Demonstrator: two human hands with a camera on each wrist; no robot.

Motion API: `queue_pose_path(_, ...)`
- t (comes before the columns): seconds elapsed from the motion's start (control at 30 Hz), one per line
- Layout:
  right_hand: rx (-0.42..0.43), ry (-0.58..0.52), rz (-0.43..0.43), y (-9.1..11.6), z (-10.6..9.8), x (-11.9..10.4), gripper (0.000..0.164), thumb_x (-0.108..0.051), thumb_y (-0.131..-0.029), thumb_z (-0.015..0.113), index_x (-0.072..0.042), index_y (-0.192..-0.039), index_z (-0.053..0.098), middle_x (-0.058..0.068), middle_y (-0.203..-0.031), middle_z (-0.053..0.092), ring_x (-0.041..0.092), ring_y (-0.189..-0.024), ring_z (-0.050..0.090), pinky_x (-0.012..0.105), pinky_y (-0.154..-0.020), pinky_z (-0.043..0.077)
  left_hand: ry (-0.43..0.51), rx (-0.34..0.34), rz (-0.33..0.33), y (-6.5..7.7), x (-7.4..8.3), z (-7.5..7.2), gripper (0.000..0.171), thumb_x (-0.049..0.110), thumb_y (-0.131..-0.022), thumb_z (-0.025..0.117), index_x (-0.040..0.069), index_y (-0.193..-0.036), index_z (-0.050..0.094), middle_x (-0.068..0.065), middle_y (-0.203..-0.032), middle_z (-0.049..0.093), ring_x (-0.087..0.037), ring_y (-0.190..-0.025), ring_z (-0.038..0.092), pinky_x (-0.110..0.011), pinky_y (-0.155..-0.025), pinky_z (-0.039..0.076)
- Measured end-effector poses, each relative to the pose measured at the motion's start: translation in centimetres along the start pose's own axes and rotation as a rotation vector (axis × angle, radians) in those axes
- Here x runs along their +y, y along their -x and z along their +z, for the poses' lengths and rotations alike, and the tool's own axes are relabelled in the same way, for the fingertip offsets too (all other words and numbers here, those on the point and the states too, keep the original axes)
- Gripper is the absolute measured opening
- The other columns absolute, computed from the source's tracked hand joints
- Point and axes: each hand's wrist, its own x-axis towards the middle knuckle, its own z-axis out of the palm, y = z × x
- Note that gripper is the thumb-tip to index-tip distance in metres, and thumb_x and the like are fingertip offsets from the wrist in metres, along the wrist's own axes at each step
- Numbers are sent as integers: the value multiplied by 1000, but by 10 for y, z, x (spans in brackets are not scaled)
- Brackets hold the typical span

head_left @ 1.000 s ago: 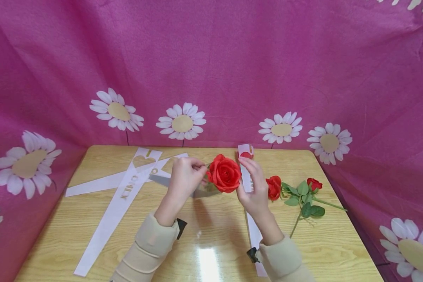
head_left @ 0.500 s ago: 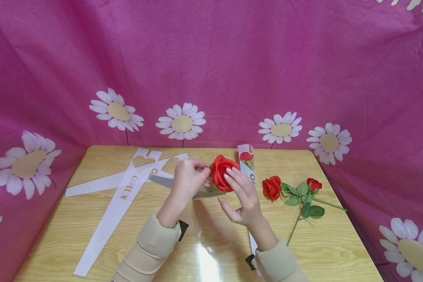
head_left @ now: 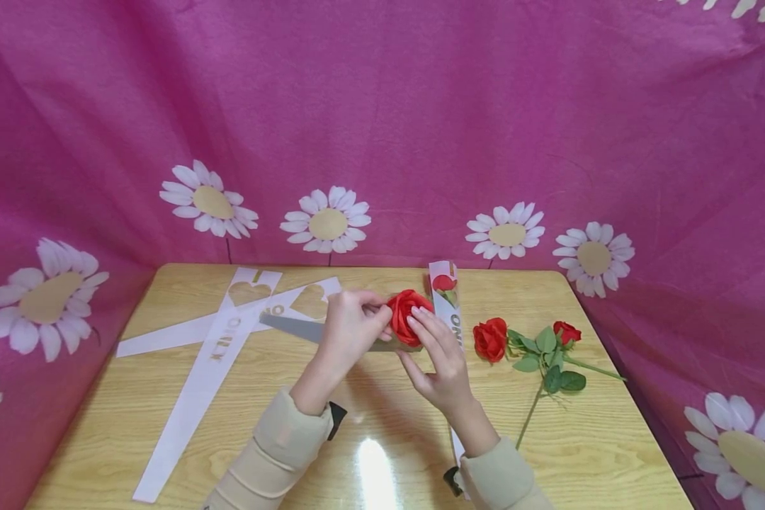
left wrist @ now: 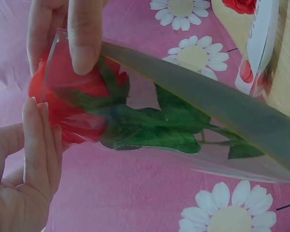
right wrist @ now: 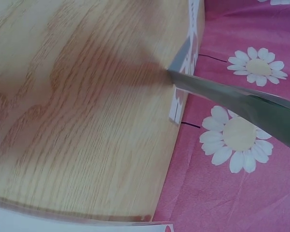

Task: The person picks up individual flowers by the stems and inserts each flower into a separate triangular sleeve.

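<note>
A red artificial rose (head_left: 403, 317) with green leaves (left wrist: 159, 128) sits inside a clear sleeve with a grey band (left wrist: 207, 99), held above the table. My left hand (head_left: 350, 329) pinches the sleeve's open end beside the bloom; its thumb lies over the film in the left wrist view. The straight fingers of my right hand (head_left: 443, 368) touch the bloom from the other side, near the sleeve's rim. In the right wrist view, only the narrow tail of the sleeve (right wrist: 222, 96) shows, hands out of sight.
Two white printed sleeves (head_left: 188, 414) lie crossed on the wooden table (head_left: 516, 301) at left. A filled sleeve (head_left: 445, 283) lies behind my right hand. Farther right are loose roses, one large bloom (head_left: 489, 340) and one smaller (head_left: 567, 331). A pink daisy cloth (head_left: 408, 142) hangs behind.
My right hand has come from the bloom's right side onto its front. The rose sits slightly lower and closer to my left hand. One flat sleeve at left has slid a little leftward.
</note>
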Motion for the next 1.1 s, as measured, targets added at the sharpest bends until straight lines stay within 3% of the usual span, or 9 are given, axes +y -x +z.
queue_pose_path(0.33,16,15,-2,0,-1,0,27,-11,-85,62,12,-100,62,24,-105,62,37,-97,58,37,-93,45,-11,-1,44,2,-1,4,12,-7,-77,56,-14,-82,66,-18,-64,65,-19,-46,62,-20,-42,50)
queue_pose_path(0.57,2,52,5,1,-3,1,23,-11,-86,60,9,-96,66,22,-99,65,34,-91,61,41,-86,48,6,-38,34,5,1,9,11,-7,-79,57,-13,-83,66,-18,-66,65,-18,-47,62,-20,-45,52)
queue_pose_path(1.1,-23,24,0,3,-7,2,18,-8,-87,59,7,-93,68,19,-95,67,31,-86,64,34,-83,50,14,-48,62,9,0,16,13,-9,-78,57,-15,-85,66,-21,-72,66,-20,-49,64,-18,-46,51)
